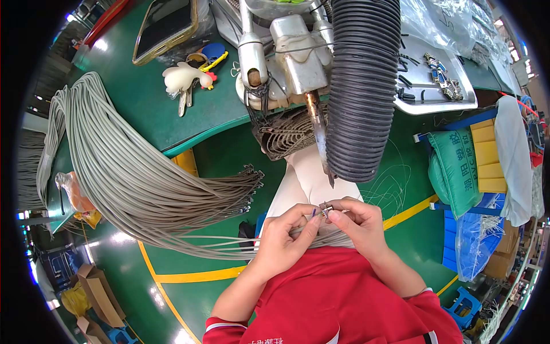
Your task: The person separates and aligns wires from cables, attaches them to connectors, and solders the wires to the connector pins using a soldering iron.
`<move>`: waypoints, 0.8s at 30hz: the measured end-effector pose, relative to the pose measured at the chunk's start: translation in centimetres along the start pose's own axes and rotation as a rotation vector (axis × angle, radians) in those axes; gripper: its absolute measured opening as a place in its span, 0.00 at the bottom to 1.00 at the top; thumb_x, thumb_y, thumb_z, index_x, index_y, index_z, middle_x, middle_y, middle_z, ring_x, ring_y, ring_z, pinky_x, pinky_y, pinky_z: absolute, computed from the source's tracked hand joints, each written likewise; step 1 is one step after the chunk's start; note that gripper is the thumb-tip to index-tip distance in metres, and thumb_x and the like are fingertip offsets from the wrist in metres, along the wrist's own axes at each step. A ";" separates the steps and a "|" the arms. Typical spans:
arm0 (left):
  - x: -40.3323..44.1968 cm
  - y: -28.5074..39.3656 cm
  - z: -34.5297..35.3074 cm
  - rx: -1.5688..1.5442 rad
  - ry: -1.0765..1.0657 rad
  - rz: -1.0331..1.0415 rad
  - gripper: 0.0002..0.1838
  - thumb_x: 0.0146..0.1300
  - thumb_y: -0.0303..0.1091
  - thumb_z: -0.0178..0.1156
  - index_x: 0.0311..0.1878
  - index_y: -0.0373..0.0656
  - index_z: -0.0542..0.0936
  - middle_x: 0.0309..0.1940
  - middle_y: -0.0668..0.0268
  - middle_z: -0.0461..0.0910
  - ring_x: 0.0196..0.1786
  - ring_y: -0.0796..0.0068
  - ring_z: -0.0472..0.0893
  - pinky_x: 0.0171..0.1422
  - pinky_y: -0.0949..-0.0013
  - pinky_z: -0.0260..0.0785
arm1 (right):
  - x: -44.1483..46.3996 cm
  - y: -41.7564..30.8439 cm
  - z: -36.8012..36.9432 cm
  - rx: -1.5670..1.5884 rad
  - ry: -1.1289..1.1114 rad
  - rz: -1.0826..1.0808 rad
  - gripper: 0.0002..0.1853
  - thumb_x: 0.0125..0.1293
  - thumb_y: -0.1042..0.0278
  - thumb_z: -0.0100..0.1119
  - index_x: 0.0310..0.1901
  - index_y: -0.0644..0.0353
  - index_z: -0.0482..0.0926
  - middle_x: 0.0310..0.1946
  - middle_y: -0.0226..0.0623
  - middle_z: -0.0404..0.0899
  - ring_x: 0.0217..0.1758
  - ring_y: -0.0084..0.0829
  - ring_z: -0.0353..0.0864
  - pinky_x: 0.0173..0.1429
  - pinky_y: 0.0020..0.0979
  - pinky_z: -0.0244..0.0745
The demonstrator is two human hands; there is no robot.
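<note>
My left hand [286, 239] is closed in front of my lap, thumb and forefinger pinching the end of a grey cable [229, 239]. Thin dark wire ends show at its fingertips. Facing it, my right hand [362, 225] grips a small metal connector [325, 210] between thumb and fingers. The hands meet at the connector; exactly how wire and connector touch is too small to tell. Above them a soldering iron [318, 129] points down from a metal stand [295, 57], its tip just over the fingers. More cables run from my lap to a large grey cable bundle [134, 160] at left.
A thick black ribbed hose [364, 86] hangs right of the iron. On the green table [134, 109] lie a phone [166, 26] and keys [184, 102] with a chicken charm. A metal tray [427, 106] holds connectors and black tube pieces. A green sack [452, 172] stands at right.
</note>
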State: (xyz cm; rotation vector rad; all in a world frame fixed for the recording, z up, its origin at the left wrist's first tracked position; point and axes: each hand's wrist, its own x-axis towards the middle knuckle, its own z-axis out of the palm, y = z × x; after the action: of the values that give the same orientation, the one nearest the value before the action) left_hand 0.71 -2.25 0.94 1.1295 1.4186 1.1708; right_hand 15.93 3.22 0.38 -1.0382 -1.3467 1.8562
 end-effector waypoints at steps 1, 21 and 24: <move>0.0 -0.3 -0.1 0.000 0.000 0.000 0.03 0.57 0.22 0.54 0.35 0.36 0.75 0.12 0.78 0.63 0.17 0.92 0.55 0.20 0.82 0.45 | 0.0 0.1 0.0 -0.014 -0.005 -0.009 0.10 0.60 0.74 0.55 0.42 0.70 0.75 0.31 0.29 0.75 0.27 0.10 0.68 0.28 0.13 0.62; 0.1 0.4 0.3 0.100 0.038 0.033 0.02 0.57 0.23 0.55 0.33 0.37 0.74 0.10 0.78 0.59 0.16 0.91 0.54 0.19 0.81 0.45 | 0.0 0.5 -0.2 0.065 0.007 0.043 0.11 0.61 0.73 0.54 0.44 0.69 0.75 0.32 0.31 0.77 0.33 0.14 0.74 0.35 0.15 0.67; 0.1 0.6 0.2 0.087 0.034 0.023 0.02 0.57 0.24 0.55 0.34 0.37 0.74 0.10 0.77 0.60 0.16 0.91 0.54 0.19 0.81 0.45 | 0.0 0.4 -0.1 0.056 0.006 0.026 0.11 0.61 0.73 0.54 0.43 0.69 0.75 0.32 0.31 0.77 0.34 0.14 0.74 0.35 0.15 0.68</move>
State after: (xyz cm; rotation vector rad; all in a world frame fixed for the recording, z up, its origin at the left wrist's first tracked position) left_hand 0.97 -2.02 1.48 1.1937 1.4991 1.1585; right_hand 16.03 3.19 -0.06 -1.0363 -1.2762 1.8969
